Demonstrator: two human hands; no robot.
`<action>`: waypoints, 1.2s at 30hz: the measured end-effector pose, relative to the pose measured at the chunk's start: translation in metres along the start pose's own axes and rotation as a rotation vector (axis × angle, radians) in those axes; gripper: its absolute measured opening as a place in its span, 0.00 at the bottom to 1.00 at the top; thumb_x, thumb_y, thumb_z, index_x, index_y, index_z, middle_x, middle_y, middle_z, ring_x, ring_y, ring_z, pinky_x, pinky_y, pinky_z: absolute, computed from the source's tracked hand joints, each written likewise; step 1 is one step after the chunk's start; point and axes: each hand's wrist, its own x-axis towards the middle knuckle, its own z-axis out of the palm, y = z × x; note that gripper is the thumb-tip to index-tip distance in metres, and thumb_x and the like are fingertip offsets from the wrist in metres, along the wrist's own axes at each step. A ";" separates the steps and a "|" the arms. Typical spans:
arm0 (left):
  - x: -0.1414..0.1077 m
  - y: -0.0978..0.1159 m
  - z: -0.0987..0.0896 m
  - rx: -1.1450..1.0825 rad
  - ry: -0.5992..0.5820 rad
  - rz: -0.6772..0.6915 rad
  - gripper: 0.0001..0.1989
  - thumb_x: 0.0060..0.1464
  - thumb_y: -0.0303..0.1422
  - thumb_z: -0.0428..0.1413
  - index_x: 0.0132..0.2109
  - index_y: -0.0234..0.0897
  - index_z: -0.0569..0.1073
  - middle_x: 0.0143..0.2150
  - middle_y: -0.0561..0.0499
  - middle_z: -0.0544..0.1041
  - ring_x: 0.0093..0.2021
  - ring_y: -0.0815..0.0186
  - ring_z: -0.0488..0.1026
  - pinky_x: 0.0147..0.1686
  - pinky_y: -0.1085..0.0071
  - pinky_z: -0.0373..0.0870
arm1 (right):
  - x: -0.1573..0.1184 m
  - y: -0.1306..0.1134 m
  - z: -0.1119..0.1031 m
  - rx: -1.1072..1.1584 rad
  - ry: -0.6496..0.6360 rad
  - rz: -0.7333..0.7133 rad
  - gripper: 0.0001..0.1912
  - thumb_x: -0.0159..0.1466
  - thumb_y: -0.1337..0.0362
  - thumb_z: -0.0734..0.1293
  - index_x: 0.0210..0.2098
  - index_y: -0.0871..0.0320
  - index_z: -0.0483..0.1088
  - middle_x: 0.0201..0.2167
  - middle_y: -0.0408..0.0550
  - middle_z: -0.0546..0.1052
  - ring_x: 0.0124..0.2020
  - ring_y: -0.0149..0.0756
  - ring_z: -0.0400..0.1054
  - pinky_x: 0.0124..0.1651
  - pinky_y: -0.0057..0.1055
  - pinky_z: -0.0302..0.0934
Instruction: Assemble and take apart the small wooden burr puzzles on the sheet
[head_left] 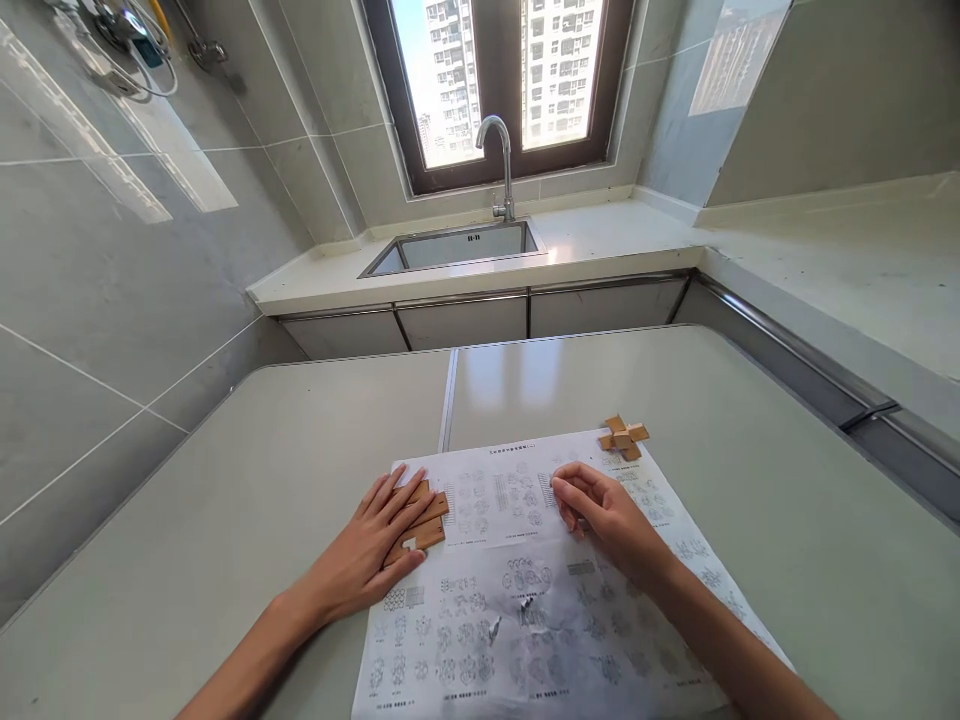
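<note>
A large printed instruction sheet with rows of small line diagrams lies on the table, creased and torn in two small spots near its middle. My left hand rests flat with fingers spread over several flat wooden puzzle pieces at the sheet's left edge, partly covering them. Above the sheet's right half, my right hand is curled, thumb and forefinger together, and nothing shows between them. An interlocked cross of wooden puzzle pieces sits on the sheet's far right corner, apart from both hands.
The pale table has a seam running away from me. Beyond it stands a counter with a sink and faucet below a window. A tiled wall flanks the left; another counter runs along the right.
</note>
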 end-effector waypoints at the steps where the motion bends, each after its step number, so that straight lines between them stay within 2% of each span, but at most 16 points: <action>1: 0.003 0.002 0.000 0.008 -0.012 0.005 0.36 0.75 0.43 0.48 0.80 0.54 0.38 0.82 0.54 0.41 0.81 0.44 0.39 0.77 0.40 0.43 | 0.001 0.001 0.000 0.002 0.000 -0.003 0.21 0.67 0.43 0.72 0.38 0.55 0.73 0.24 0.40 0.67 0.26 0.32 0.58 0.29 0.30 0.56; 8: 0.028 0.020 -0.001 -0.035 -0.008 0.001 0.35 0.76 0.42 0.47 0.80 0.52 0.39 0.81 0.53 0.45 0.81 0.46 0.42 0.76 0.43 0.52 | 0.001 -0.005 0.002 -0.024 0.003 -0.020 0.24 0.64 0.40 0.73 0.36 0.55 0.72 0.25 0.40 0.68 0.25 0.33 0.61 0.29 0.31 0.58; 13: 0.043 0.032 -0.001 -0.065 0.014 0.020 0.34 0.76 0.42 0.48 0.80 0.52 0.42 0.81 0.53 0.46 0.80 0.47 0.44 0.76 0.45 0.52 | 0.001 -0.008 0.003 -0.029 0.004 -0.015 0.24 0.63 0.39 0.74 0.36 0.55 0.72 0.24 0.40 0.69 0.24 0.32 0.61 0.28 0.31 0.59; 16: 0.041 0.028 0.000 -0.063 0.031 0.021 0.34 0.75 0.44 0.48 0.80 0.53 0.43 0.82 0.53 0.46 0.80 0.47 0.45 0.77 0.44 0.50 | 0.002 -0.007 0.003 -0.017 0.015 -0.005 0.25 0.62 0.39 0.75 0.35 0.55 0.73 0.23 0.39 0.69 0.23 0.32 0.60 0.27 0.31 0.58; 19: 0.032 0.011 0.000 -0.044 0.073 -0.019 0.34 0.75 0.45 0.47 0.80 0.52 0.42 0.82 0.51 0.46 0.80 0.47 0.46 0.77 0.41 0.46 | 0.003 -0.007 0.002 -0.013 0.017 -0.002 0.25 0.61 0.39 0.75 0.36 0.55 0.73 0.22 0.39 0.69 0.23 0.32 0.61 0.27 0.31 0.58; 22: 0.019 -0.009 0.000 -0.048 0.089 -0.092 0.35 0.75 0.43 0.46 0.80 0.49 0.41 0.82 0.49 0.45 0.80 0.47 0.46 0.77 0.42 0.49 | 0.004 -0.007 0.003 -0.013 0.017 -0.008 0.25 0.62 0.39 0.75 0.36 0.55 0.72 0.23 0.40 0.69 0.23 0.32 0.62 0.27 0.31 0.58; 25: 0.008 -0.019 -0.001 -0.082 0.056 -0.135 0.36 0.75 0.43 0.47 0.80 0.48 0.39 0.82 0.47 0.44 0.80 0.46 0.48 0.75 0.44 0.56 | 0.003 -0.008 0.004 -0.018 0.008 -0.004 0.25 0.62 0.39 0.74 0.36 0.55 0.72 0.24 0.40 0.69 0.24 0.32 0.61 0.27 0.31 0.57; 30: 0.005 -0.012 -0.002 -0.142 0.046 -0.074 0.37 0.75 0.42 0.48 0.80 0.49 0.37 0.82 0.46 0.43 0.80 0.45 0.46 0.74 0.44 0.57 | 0.001 -0.009 0.004 -0.026 0.008 0.004 0.24 0.63 0.39 0.74 0.36 0.55 0.72 0.24 0.40 0.69 0.24 0.32 0.61 0.28 0.32 0.58; 36: 0.024 0.009 -0.003 -0.158 -0.004 -0.025 0.38 0.74 0.43 0.50 0.80 0.50 0.37 0.82 0.49 0.44 0.80 0.45 0.43 0.74 0.45 0.59 | 0.001 -0.011 0.004 -0.046 0.007 0.027 0.24 0.63 0.39 0.74 0.36 0.54 0.73 0.24 0.41 0.70 0.25 0.34 0.62 0.29 0.32 0.59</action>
